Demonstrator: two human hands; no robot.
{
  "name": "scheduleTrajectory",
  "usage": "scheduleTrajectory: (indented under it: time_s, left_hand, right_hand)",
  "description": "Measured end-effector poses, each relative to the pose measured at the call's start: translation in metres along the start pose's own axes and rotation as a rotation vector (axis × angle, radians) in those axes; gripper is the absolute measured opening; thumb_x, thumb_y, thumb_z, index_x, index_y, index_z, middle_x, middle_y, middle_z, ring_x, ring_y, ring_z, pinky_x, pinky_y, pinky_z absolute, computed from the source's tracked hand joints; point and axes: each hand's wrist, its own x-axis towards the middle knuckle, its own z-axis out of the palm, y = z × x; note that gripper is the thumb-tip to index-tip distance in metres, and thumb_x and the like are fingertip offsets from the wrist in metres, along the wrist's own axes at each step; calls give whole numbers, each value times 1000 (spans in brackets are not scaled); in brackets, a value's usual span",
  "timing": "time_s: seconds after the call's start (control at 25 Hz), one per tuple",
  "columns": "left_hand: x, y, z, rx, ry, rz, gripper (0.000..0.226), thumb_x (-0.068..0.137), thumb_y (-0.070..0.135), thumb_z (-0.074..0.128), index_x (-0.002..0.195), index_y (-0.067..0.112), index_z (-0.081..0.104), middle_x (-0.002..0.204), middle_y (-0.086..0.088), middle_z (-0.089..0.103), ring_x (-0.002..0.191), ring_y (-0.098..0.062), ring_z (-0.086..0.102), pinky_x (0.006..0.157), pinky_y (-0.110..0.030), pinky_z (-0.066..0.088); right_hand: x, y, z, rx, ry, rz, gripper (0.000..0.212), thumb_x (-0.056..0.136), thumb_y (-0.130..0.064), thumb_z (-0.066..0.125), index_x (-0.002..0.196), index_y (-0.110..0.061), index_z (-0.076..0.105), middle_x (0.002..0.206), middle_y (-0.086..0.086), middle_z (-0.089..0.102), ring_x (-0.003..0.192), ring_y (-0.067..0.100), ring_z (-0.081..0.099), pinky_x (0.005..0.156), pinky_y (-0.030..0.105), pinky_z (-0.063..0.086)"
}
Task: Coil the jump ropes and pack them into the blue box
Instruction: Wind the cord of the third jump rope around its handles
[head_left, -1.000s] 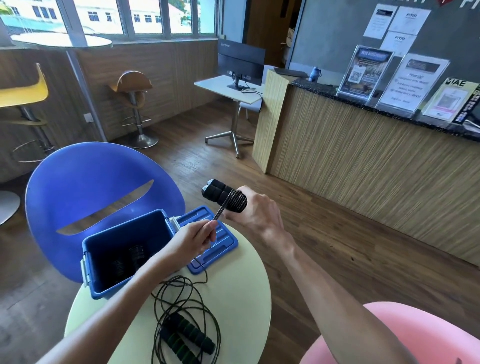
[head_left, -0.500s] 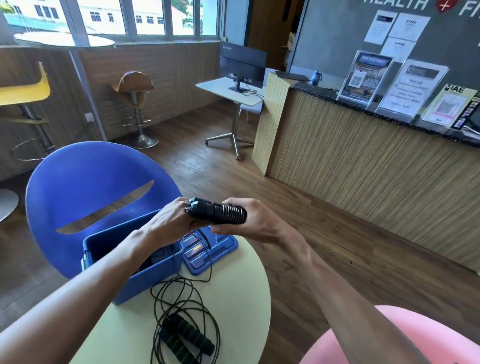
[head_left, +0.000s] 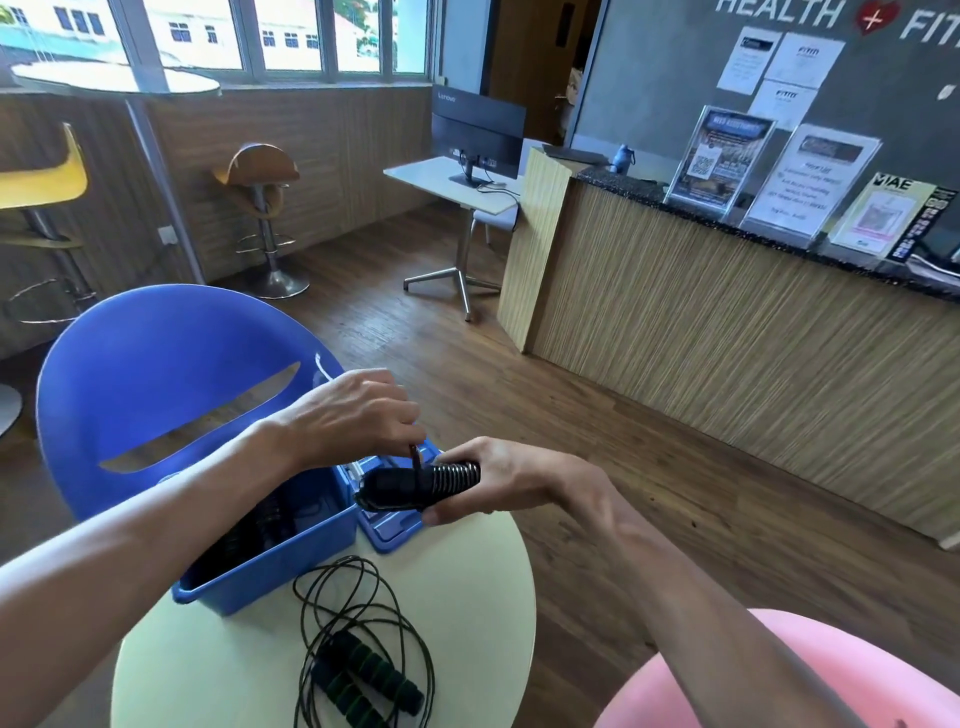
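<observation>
Both hands wind one jump rope above the blue box.

With my right hand (head_left: 511, 480) I grip the paired black handles (head_left: 415, 483), and my left hand (head_left: 358, 415) pinches the cord (head_left: 414, 457) just over them, so I judge I am wrapping the last turns. The blue box (head_left: 270, 561) stands open on the bench (head_left: 467, 597), with dark coils inside. Next I must secure the end and lower the bundle in. A second rope (head_left: 363, 665) lies loose near me, not yet coiled.

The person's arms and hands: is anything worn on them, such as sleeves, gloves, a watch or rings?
Nothing worn shows. The left hand and right hand are bare, without gloves; no watch or bracelet on either wrist, no ring on the visible fingers. Both forearms are uncovered; no sleeve is visible.
</observation>
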Motion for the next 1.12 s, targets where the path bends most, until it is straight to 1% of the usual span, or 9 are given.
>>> scheduleTrajectory:
  time_s: [0.12, 0.24, 0.36, 0.52, 0.68, 0.76, 0.88, 1.04, 1.12]
  left_hand:
    - [12, 5, -15, 70, -45, 3, 34, 68, -3, 74, 58, 20, 51, 58, 4, 46, 50, -18, 48, 46, -28, 45]
    - [12, 10, -18, 23, -127, -176, 35, 55, -3, 82, 57, 17, 54, 58, 2, 48, 42, -18, 51, 34, -22, 30]
    - [10, 19, -8, -154, -113, -572, 15, 81, 17, 74, 79, 21, 60, 71, 5, 55, 53, -19, 54, 41, -28, 36]
    - [10, 36, 9, -939, -129, -1090, 4, 96, 18, 56, 99, 20, 54, 75, 0, 67, 50, -23, 57, 48, -28, 46]
    - [17, 42, 7, -1561, -172, -1112, 31, 102, 30, 45, 105, 5, 63, 86, -11, 72, 66, -23, 58, 59, -22, 49]
    - [14, 37, 8, -1651, -172, -1081, 37, 103, 29, 41, 106, 5, 68, 93, -14, 73, 76, -21, 62, 73, -26, 54]
    - [13, 37, 9, -1428, -156, -1040, 26, 102, 18, 47, 97, 7, 70, 85, -10, 75, 75, -23, 70, 76, -32, 58]
    - [30, 48, 6, -512, -298, -877, 24, 95, 27, 47, 79, 10, 53, 61, -2, 55, 57, -26, 58, 51, -31, 43]
    - [33, 50, 8, -721, -237, -977, 19, 94, 26, 44, 84, 11, 50, 57, -5, 59, 44, -23, 56, 43, -30, 44]
  right_hand:
    - [2, -3, 2, -199, 64, 52, 47, 74, -62, 75, 116, -47, 60, 89, -11, 63, 83, 13, 60, 76, 35, 51]
    - [8, 1, 4, -471, 278, 84, 74, 77, -65, 70, 142, -58, 36, 109, -5, 68, 101, 22, 63, 87, 37, 50]
    - [17, 16, 2, -616, 512, 88, 71, 80, -63, 66, 144, -54, 36, 114, 1, 72, 105, 28, 66, 86, 36, 48]
    - [27, 28, 5, -633, 725, 128, 61, 84, -66, 59, 140, -52, 39, 99, 5, 67, 91, 34, 68, 75, 36, 49]
    - [33, 36, 9, -604, 883, 140, 70, 83, -80, 52, 145, -52, 37, 90, 5, 61, 81, 34, 69, 69, 37, 55]
    - [33, 41, 7, -628, 882, 152, 74, 81, -84, 50, 147, -53, 36, 91, 3, 61, 81, 32, 69, 69, 37, 56]
    - [31, 43, 4, -647, 862, 156, 73, 82, -81, 52, 148, -53, 35, 94, 4, 61, 85, 32, 69, 70, 37, 54]
    - [31, 41, 6, -632, 882, 155, 70, 86, -73, 54, 149, -52, 33, 94, 6, 60, 87, 34, 68, 70, 37, 51]
    - [30, 39, 4, -598, 907, 150, 68, 86, -70, 52, 149, -52, 33, 94, 6, 60, 87, 35, 68, 70, 38, 51]
